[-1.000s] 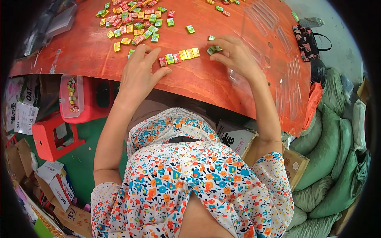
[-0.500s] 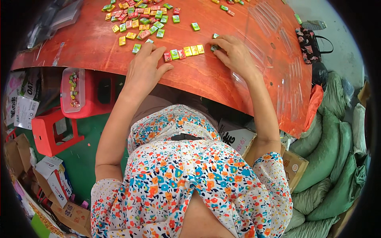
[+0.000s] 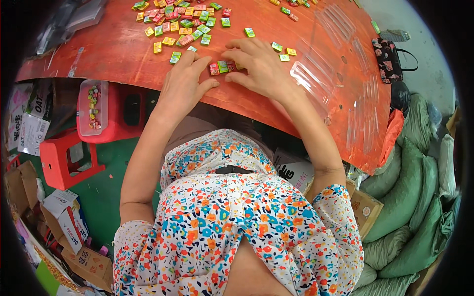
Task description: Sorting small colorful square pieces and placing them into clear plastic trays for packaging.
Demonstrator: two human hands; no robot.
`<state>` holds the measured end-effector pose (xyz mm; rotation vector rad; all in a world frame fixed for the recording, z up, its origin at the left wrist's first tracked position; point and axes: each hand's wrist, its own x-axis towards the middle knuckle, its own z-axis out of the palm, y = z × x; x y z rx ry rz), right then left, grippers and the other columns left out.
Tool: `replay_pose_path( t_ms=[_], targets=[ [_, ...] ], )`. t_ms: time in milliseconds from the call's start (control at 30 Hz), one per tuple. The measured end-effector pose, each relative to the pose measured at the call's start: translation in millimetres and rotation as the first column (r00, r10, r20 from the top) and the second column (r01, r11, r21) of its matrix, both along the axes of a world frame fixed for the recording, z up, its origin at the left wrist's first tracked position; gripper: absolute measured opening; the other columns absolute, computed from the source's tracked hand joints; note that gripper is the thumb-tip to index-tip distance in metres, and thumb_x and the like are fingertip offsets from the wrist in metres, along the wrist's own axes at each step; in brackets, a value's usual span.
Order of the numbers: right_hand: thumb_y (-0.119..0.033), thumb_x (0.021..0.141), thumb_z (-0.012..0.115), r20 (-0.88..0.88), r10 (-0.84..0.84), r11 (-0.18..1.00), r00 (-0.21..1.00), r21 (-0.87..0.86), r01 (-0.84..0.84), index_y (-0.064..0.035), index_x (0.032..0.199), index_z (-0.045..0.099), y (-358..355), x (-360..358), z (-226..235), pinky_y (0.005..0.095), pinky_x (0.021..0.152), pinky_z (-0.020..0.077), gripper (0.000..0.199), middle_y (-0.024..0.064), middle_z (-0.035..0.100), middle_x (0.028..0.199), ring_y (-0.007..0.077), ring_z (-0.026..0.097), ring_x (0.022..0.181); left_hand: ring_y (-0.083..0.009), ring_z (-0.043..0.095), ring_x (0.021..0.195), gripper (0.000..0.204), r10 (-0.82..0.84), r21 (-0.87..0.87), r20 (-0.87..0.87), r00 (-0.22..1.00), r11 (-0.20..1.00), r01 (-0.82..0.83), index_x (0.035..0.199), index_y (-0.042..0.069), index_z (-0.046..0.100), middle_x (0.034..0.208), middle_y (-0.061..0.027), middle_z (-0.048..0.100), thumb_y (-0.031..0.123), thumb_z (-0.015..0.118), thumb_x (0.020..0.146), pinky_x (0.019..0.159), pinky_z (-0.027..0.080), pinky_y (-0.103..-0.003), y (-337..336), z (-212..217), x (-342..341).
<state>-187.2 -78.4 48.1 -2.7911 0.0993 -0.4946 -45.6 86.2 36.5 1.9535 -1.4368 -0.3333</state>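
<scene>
So the left hand (image 3: pixel 182 85) is relaxed and not gripping anything, thumb and fingers spread apart at the left end of a short row of tiny boxes (image 3: pixel 223 66). The red box (image 3: pixel 214 69) at that end sits in the gap between thumb and fingertips. Next to it come a green box and another red one, all lined up side by side on the reddish wooden surface (image 3: pixel 123 61), near the edge closest to the person. The right hand (image 3: pixel 264 71) is curved over the other end of the row, with a bit of yellow box (image 3: pixel 239 65) peeking out from under it. Honestly can't tell if it's pinching the row or just hovering there, since its own fingers block the view.

Just beyond the left hand there's a loose green box (image 3: pixel 175 57), and farther up is a big messy pile of red, green and yellow boxes (image 3: pixel 168 26). Two green boxes and a yellow one (image 3: pixel 291 52) lie right of the right hand, near some clear plastic trays (image 3: pixel 313 74). Off the surface: a clear tub (image 3: pixel 83 109) of small boxes on a red stool (image 3: pixel 111 134) at left, and a dark floral handbag (image 3: pixel 387 59) plus green sacks (image 3: pixel 405 182) at right.
</scene>
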Motion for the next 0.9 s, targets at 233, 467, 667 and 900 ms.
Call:
replay_pose_path(
  t_ms=[233, 467, 667, 900],
  targets=[
    [-0.021, 0.080, 0.071, -0.100, 0.077, 0.994, 0.992, -0.063, -0.084, -0.0070, 0.110, 0.066, 15, 21, 5, 0.0426, 0.095, 0.0433, 0.034, 0.0104, 0.059, 0.123, 0.0299, 0.053, 0.116, -0.0297, 0.062, 0.087, 0.049, 0.021, 0.007, -0.326, 0.945, 1.000, -0.020, 0.120, 0.000, 0.057, 0.103, -0.0143, 0.057, 0.012, 0.076, 0.076, 0.074, 0.052, -0.039, 8, 8, 7],
    [-0.018, 0.085, 0.068, 0.017, -0.146, 0.982, 0.989, 0.121, 0.143, -0.0045, 0.113, 0.064, -45, -20, 21, 0.0425, 0.095, 0.0449, 0.031, 0.0130, 0.059, 0.125, 0.0334, 0.055, 0.113, -0.0279, 0.059, 0.091, 0.038, 0.007, -0.344, 0.261, 0.965, 0.935, 0.086, 0.108, 0.003, 0.061, 0.098, -0.0108, 0.058, 0.019, 0.075, 0.078, 0.078, 0.049, -0.040, -25, -1, -9],
    [-0.018, 0.085, 0.068, -0.115, -0.167, 0.986, 0.979, 0.003, 0.168, -0.0061, 0.114, 0.065, -54, -48, 16, 0.0423, 0.096, 0.0441, 0.031, 0.0123, 0.059, 0.125, 0.0325, 0.054, 0.115, -0.0254, 0.053, 0.097, 0.046, 0.015, -0.211, 0.332, 0.943, 0.976, 0.059, 0.105, 0.009, 0.062, 0.098, -0.0067, 0.055, 0.038, 0.078, 0.073, 0.082, 0.042, -0.041, -63, -11, -38],
    [-0.019, 0.084, 0.069, -0.103, -0.154, 0.987, 0.983, -0.058, 0.149, -0.0067, 0.110, 0.066, -46, -44, 1, 0.0427, 0.098, 0.0413, 0.029, 0.0099, 0.060, 0.125, 0.0306, 0.053, 0.116, -0.0251, 0.053, 0.096, 0.029, -0.012, -0.152, 0.340, 0.940, 0.986, 0.068, 0.093, 0.008, 0.069, 0.095, -0.0060, 0.056, 0.031, 0.075, 0.076, 0.083, 0.042, -0.041, -70, -19, -42]
  ],
)
